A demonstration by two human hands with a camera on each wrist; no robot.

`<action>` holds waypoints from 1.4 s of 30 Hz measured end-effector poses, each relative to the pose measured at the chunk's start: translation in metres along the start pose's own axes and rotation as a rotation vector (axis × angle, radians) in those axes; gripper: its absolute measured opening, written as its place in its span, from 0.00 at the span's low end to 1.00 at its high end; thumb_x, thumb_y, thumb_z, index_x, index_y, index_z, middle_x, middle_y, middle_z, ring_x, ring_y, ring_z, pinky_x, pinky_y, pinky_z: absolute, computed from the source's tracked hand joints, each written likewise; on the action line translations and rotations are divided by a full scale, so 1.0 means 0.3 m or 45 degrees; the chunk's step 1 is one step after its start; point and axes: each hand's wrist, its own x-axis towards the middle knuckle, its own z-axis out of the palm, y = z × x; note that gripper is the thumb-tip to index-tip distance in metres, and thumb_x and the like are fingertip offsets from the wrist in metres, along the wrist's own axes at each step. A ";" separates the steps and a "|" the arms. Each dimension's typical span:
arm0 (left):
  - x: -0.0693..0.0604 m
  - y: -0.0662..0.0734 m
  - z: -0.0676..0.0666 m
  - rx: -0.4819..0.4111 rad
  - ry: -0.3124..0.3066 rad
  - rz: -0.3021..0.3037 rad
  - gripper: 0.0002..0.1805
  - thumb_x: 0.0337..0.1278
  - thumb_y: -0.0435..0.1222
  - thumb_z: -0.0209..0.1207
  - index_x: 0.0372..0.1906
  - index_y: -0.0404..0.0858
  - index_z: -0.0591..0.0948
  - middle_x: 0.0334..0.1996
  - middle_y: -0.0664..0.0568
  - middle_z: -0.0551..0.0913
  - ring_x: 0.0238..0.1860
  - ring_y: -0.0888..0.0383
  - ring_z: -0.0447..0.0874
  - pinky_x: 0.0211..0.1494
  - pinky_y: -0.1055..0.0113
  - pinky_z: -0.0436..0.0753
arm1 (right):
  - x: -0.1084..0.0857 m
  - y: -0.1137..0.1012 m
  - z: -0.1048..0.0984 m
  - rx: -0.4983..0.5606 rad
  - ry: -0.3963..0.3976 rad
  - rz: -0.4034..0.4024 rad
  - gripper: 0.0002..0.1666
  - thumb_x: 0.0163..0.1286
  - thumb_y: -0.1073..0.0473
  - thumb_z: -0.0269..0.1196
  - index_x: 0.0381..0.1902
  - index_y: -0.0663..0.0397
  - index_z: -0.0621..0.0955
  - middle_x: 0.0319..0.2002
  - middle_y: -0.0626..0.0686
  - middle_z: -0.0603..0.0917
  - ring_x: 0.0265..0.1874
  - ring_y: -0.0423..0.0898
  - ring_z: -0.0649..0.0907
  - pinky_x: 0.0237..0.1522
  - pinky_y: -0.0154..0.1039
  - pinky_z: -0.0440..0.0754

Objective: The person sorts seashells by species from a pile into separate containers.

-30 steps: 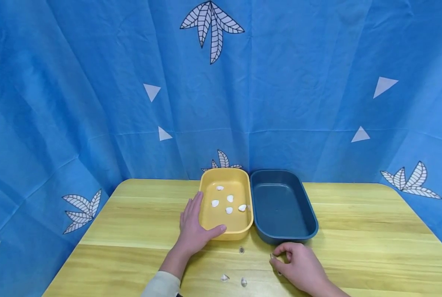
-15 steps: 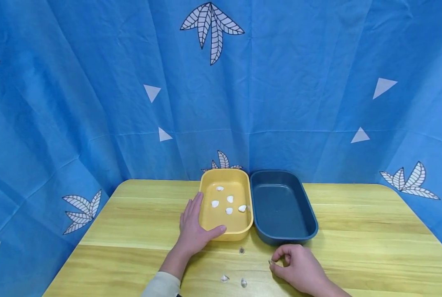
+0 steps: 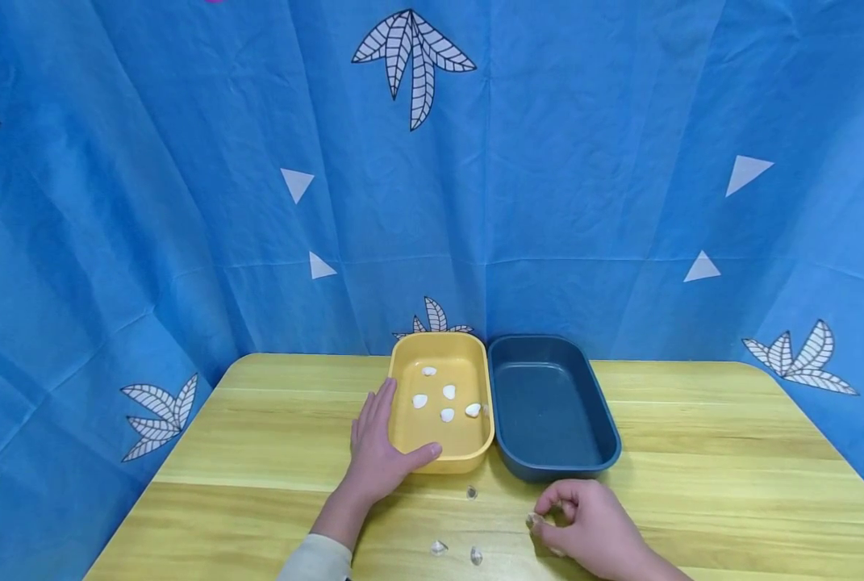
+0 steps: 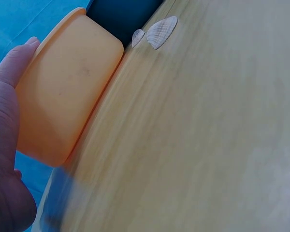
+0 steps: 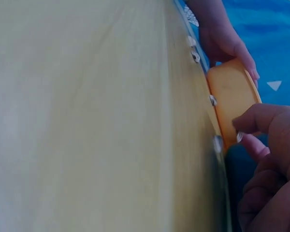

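Note:
My left hand [image 3: 377, 456] rests against the near left corner of a yellow plastic bin [image 3: 439, 466]. Its fingers lie fairly straight along the outer side, and the thumb touches the front rim. Below a dark blue bin [image 3: 555, 472], my right hand [image 3: 598, 524] pinches a small seashell [image 5: 239, 137] between thumb and index finger, just over the table. Another seashell [image 5: 218, 143] lies on the table near that hand, mostly covered by it in the head view. Several white seashells [image 3: 448, 415] are spread over the yellow bin's floor.
Three loose seashells, one a ribbed shell [image 3: 439, 547], lie on the wooden table [image 3: 707, 468] between my hands. The two bins stand side by side near the table's back edge. A blue patterned curtain [image 3: 584, 161] hangs behind.
My right hand stays near its spot, its fingertips shifting slightly while the pinched seashell turns to show more of its surface. The left hand keeps its place on the yellow bin.

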 end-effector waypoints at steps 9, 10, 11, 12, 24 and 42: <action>-0.003 -0.010 -0.002 -0.001 0.004 0.018 0.66 0.38 0.63 0.73 0.81 0.50 0.49 0.79 0.55 0.49 0.78 0.43 0.40 0.71 0.34 0.38 | -0.007 -0.072 -0.036 -0.043 0.168 -0.217 0.12 0.55 0.61 0.77 0.29 0.38 0.84 0.14 0.37 0.55 0.15 0.32 0.58 0.19 0.30 0.66; -0.005 -0.008 -0.003 -0.002 0.004 0.017 0.66 0.38 0.64 0.73 0.81 0.51 0.49 0.79 0.55 0.49 0.78 0.44 0.39 0.72 0.34 0.37 | -0.003 -0.082 -0.041 -0.047 0.192 -0.248 0.13 0.55 0.62 0.77 0.29 0.37 0.84 0.15 0.37 0.55 0.15 0.32 0.58 0.18 0.31 0.66; -0.006 -0.008 -0.003 -0.002 0.004 0.018 0.66 0.37 0.64 0.72 0.81 0.51 0.49 0.79 0.55 0.49 0.78 0.44 0.39 0.72 0.34 0.37 | 0.001 -0.092 -0.046 -0.049 0.214 -0.278 0.14 0.55 0.63 0.77 0.29 0.36 0.84 0.15 0.36 0.54 0.15 0.32 0.57 0.18 0.31 0.66; -0.005 -0.009 -0.003 0.001 0.005 0.018 0.66 0.37 0.65 0.72 0.81 0.52 0.49 0.79 0.55 0.49 0.78 0.44 0.40 0.72 0.34 0.38 | 0.006 -0.102 -0.052 -0.049 0.233 -0.302 0.15 0.54 0.63 0.77 0.29 0.36 0.84 0.15 0.36 0.53 0.15 0.32 0.57 0.17 0.31 0.65; -0.010 -0.007 -0.004 0.010 -0.001 0.004 0.66 0.38 0.63 0.73 0.81 0.52 0.48 0.79 0.55 0.49 0.78 0.45 0.39 0.72 0.35 0.38 | 0.099 -0.172 -0.132 -0.134 0.299 -0.455 0.14 0.53 0.65 0.77 0.30 0.39 0.85 0.15 0.34 0.53 0.14 0.32 0.55 0.17 0.32 0.61; -0.006 -0.010 0.002 -0.005 0.011 0.015 0.66 0.38 0.61 0.74 0.81 0.50 0.50 0.79 0.55 0.49 0.78 0.45 0.39 0.72 0.34 0.37 | 0.325 -0.102 -0.201 -0.198 0.324 -0.294 0.07 0.59 0.61 0.75 0.33 0.49 0.86 0.13 0.41 0.57 0.10 0.42 0.59 0.15 0.37 0.61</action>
